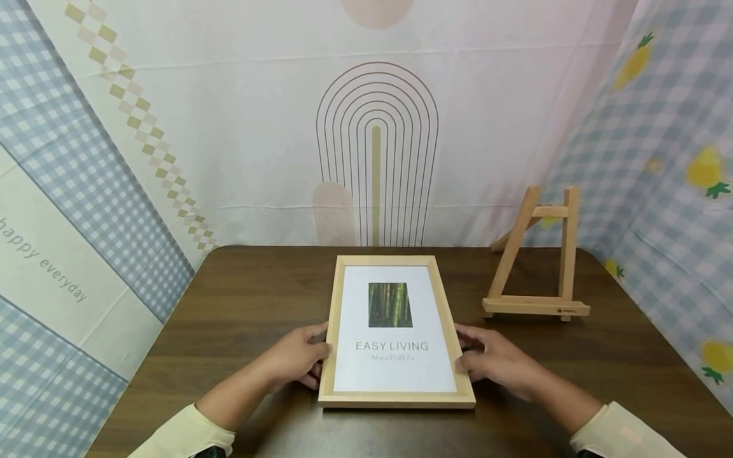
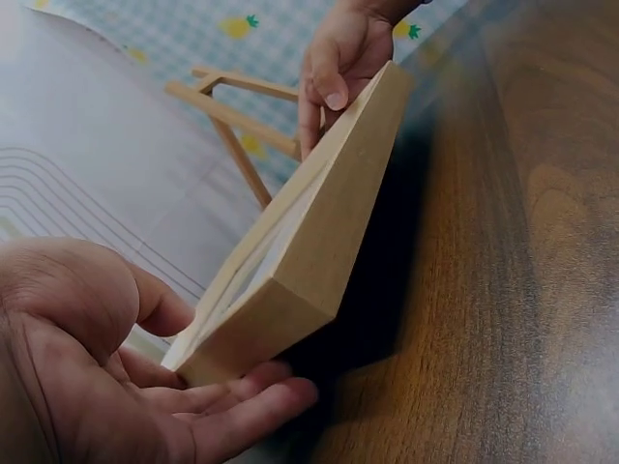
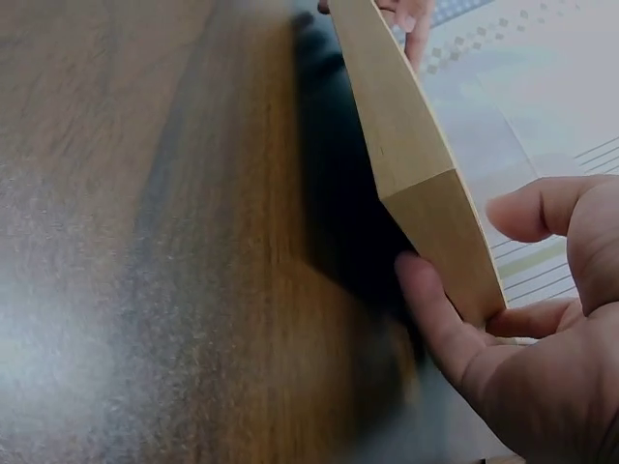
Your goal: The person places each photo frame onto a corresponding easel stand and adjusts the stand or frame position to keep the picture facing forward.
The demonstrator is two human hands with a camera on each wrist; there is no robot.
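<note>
Picture frame point(image 1: 396, 334), head view: face up over the tabletop point(image 1: 246, 299), held at both long sides; wooden easel point(image 1: 568, 254) well apart at right.
Step in hand, as judged: a two-handed hold, apparently just clear of the wood; next calls for even, level support.
Left hand point(image 2: 106, 358), left wrist view: partly curled, gripping the side, thumb above, fingers reaching underneath.
Right hand point(image 3: 546, 372), right wrist view: likewise curled about the opposite side, fingertip beneath; thumb contact hard to tell.

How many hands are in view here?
2: the left hand holds the left side of the picture frame, the right hand its right side.
</note>
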